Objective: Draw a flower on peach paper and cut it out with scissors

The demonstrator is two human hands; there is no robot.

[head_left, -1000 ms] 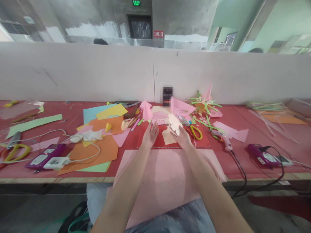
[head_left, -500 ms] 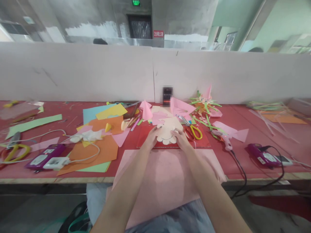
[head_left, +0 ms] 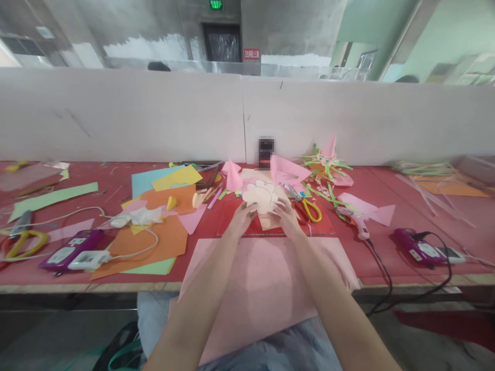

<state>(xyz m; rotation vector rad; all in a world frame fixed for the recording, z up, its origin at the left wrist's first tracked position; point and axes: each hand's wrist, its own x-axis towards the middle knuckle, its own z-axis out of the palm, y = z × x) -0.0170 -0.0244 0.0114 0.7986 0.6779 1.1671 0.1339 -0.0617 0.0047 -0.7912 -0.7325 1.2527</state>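
A cream paper cut-out (head_left: pixel 262 197) with a scalloped, flower-like edge and dark outlines is in front of me. My left hand (head_left: pixel 243 219) grips its lower left edge, fingers closed on the paper. At the lower right edge, my right hand (head_left: pixel 286 217) holds it too. Underneath lies a cream paper sheet (head_left: pixel 268 222), partly covered, on a red board (head_left: pixel 228 219). Yellow-and-red scissors (head_left: pixel 312 210) rest just right of my right hand. Pink folded paper (head_left: pixel 288 171) stands behind the cut-out.
Coloured paper sheets (head_left: pixel 166 239) lie to the left, beside a purple power strip (head_left: pixel 79 247) with cables. On the right are a glue gun (head_left: pixel 361 226), its cord and another purple strip (head_left: pixel 419 248). A paper craft (head_left: pixel 328 159) stands by the white partition (head_left: pixel 174 118).
The cut-out has turned so its scalloped edge faces away from me, and it sits slightly farther off. More of the cream sheet beneath shows. My hands have shifted only slightly.
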